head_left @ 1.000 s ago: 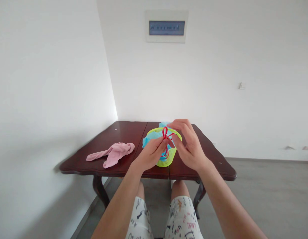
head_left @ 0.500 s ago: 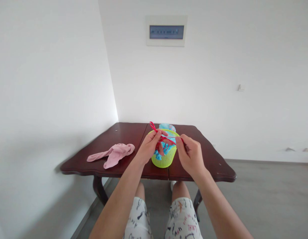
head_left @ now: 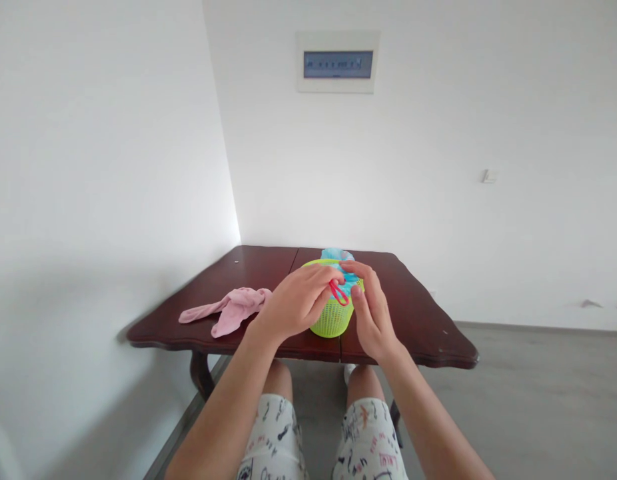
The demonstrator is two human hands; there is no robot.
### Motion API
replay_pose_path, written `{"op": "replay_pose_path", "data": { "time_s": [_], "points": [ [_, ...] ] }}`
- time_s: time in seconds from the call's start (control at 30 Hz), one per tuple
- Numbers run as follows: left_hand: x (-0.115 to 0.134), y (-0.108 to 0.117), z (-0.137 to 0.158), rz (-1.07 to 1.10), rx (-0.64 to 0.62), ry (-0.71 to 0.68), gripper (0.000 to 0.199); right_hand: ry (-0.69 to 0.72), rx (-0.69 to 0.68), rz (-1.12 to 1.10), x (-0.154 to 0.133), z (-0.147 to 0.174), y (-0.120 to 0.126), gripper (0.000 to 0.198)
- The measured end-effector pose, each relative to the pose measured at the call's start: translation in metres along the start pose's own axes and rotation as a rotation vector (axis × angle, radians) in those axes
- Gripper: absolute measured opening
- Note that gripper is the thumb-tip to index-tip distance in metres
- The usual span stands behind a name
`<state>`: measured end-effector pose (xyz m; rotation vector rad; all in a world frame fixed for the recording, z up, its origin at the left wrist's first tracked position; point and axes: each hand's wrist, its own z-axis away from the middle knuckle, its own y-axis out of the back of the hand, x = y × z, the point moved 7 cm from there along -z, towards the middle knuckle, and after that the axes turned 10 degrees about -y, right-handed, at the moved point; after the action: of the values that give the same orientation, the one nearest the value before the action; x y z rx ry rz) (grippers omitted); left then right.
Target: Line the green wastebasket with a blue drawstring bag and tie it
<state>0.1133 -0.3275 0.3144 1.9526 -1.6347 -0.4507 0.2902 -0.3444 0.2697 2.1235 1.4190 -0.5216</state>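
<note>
One thin, red ribbon loop (head_left: 340,294) pokes from the pinching grip of the left hand (head_left: 301,300), slanting down rightward to the right hand (head_left: 372,308), thumb and fingers apart, in front of a lime-green, perforated plastic basket (head_left: 330,321).

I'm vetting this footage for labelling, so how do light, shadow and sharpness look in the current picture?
Head view: the left wall glows brightest near the corner, with a soft shadow below tabletop level; head view: markings in the wall panel are too soft to read; head view: the green basket's mesh is discernible.
</note>
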Motion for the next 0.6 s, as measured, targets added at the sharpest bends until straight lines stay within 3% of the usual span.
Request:
{"op": "replay_pose_path", "data": {
  "time_s": [0.1,0.23,0.33,0.5,0.6],
  "points": [
    [0.005,0.013,-0.004,-0.190,0.099,-0.150,0.025,-0.155,-0.110,-0.142,0.005,-0.015,-0.013,0.040],
    [-0.002,0.013,-0.002,-0.100,0.224,-0.181,0.037,-0.344,-0.265,-0.375,0.014,-0.033,-0.036,0.067],
    [-0.008,0.001,0.002,0.062,0.279,-0.154,0.038,-0.446,-0.345,-0.555,0.021,-0.045,-0.046,0.079],
    [-0.030,-0.016,0.016,0.358,0.489,0.012,0.032,-0.495,-0.331,-0.634,0.031,-0.056,-0.044,0.062],
    [-0.038,-0.023,0.020,0.422,0.536,0.099,0.043,-0.513,-0.310,-0.639,0.033,-0.055,-0.043,0.060]
  ]
}}
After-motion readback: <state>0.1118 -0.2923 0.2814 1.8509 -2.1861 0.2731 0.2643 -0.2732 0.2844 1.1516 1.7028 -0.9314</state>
